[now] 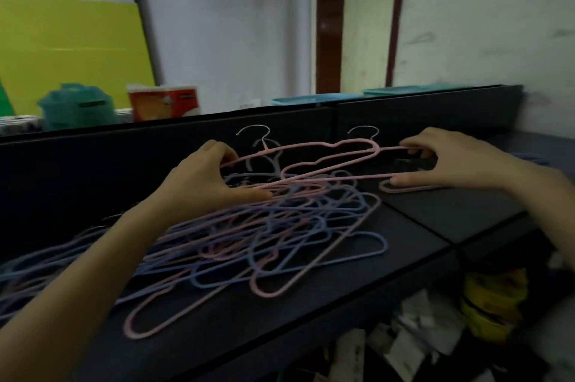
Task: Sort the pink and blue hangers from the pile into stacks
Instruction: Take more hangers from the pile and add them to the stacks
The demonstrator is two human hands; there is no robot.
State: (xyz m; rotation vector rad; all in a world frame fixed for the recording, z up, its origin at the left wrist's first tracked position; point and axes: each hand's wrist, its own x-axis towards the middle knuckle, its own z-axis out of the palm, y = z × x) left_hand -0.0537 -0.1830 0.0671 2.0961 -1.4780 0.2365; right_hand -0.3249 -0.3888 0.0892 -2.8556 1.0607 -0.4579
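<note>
A tangled pile of pink and blue hangers [242,235] covers the left and middle of the dark desk [441,210]. Above the pile's far side, two pink hangers [311,148] with metal hooks are held up side by side. My left hand [205,176] grips the left end of them, thumb below and fingers over the top bar. My right hand [451,160] grips their right end. Another pink hanger [404,188] lies flat on the desk under my right thumb. The view is blurred.
A dark partition wall [155,145] runs along the desk's far edge. Behind it stand a teal bag [74,108], an orange-and-white box [165,103] and teal trays [314,99]. Clutter and yellow rolls [491,297] fill the space below the desk's front right edge.
</note>
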